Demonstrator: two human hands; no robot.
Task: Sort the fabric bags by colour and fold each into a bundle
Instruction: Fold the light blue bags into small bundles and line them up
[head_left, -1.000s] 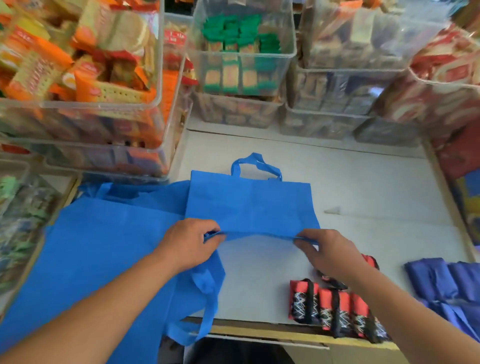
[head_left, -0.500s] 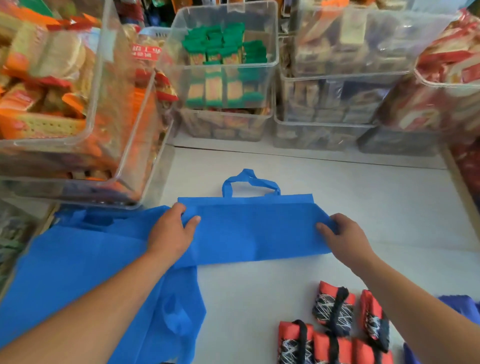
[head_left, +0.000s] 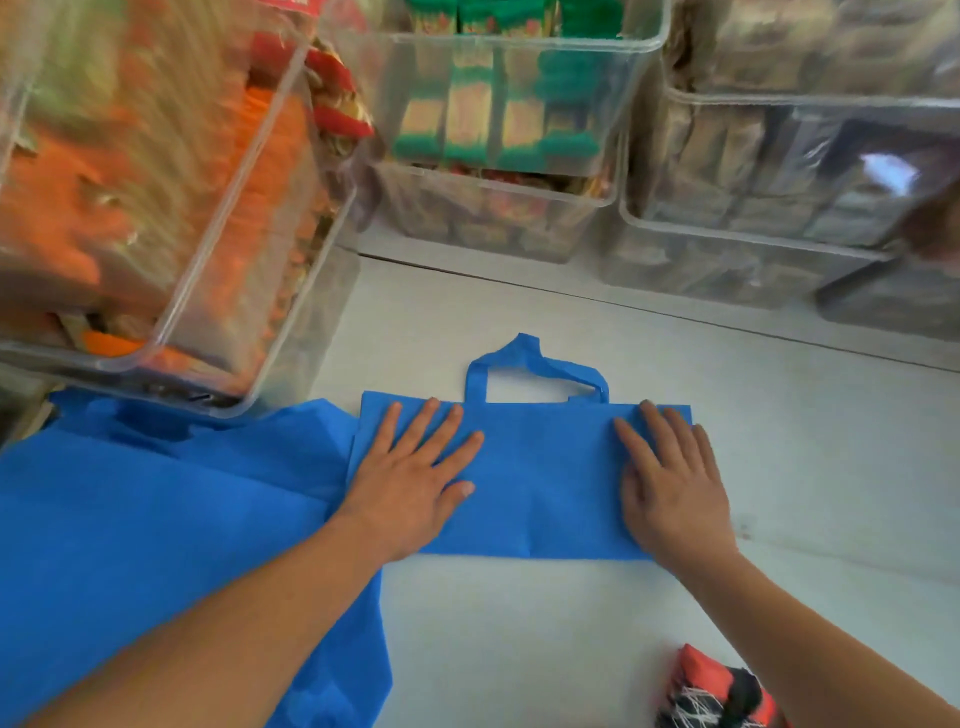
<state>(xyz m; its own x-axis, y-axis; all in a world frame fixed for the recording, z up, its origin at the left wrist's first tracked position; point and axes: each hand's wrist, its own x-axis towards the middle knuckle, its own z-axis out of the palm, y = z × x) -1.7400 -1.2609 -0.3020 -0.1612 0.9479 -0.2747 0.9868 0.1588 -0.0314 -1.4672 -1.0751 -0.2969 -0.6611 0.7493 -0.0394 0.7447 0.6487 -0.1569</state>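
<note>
One red-and-black patterned bundle (head_left: 717, 691) lies nearest, on the near side of the folded blue bag (head_left: 540, 478) and toward its right end, well apart from it; bare white tabletop (head_left: 519, 649) runs between the two. To the bag's left, touching its left end, spreads a loose heap of blue bags (head_left: 130, 519), not yet folded.

Both hands rest on the bag itself. The left hand (head_left: 410, 478) lies flat on its left part, fingers straight and spread, pointing away; the right hand (head_left: 670, 488) lies flat on its right end, fingers straight and closer together. Neither grips anything; both only press the cloth down.

The bag is a wide band whose long axis runs left to right across the person; its handle (head_left: 540, 361) sticks out past the far edge, between the two hands. The next fold, I judge, must travel along that long axis, one end brought over toward the other. Each hand sits at its own end, so either could lead; the right end lies free on the tabletop, while the left end abuts the heap.

Beyond the bag's far side stand clear bins (head_left: 519, 48) of packets, blurred.
</note>
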